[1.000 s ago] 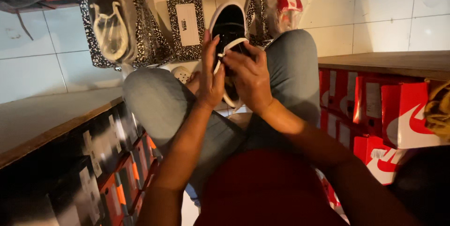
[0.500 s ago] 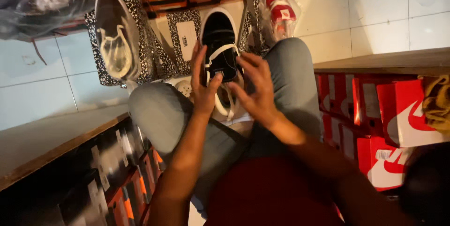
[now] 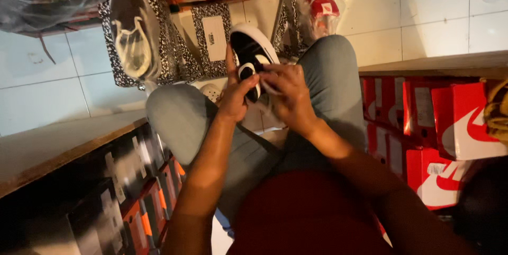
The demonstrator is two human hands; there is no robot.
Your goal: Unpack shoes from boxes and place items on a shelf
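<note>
A black sneaker with a white sole and white laces [image 3: 253, 54] is held up between my knees, toe pointing away from me. My left hand [image 3: 235, 96] pinches a white lace at the shoe's tongue, index finger raised. My right hand [image 3: 286, 93] grips the near side of the same shoe, fingers curled over the laces. Both hands meet over the shoe's opening. My grey trouser legs [image 3: 328, 91] frame it on either side.
A grey sneaker [image 3: 132, 38] rests on a speckled black-and-white box at the far left. A red sneaker in clear plastic [image 3: 320, 1] sits at the far right. Red shoe boxes [image 3: 455, 128] are stacked on my right, dark boxes [image 3: 121, 191] on my left under wooden shelves.
My view has tilted down slightly. My hands have drawn closer together on the laces, and my left index finger now points up.
</note>
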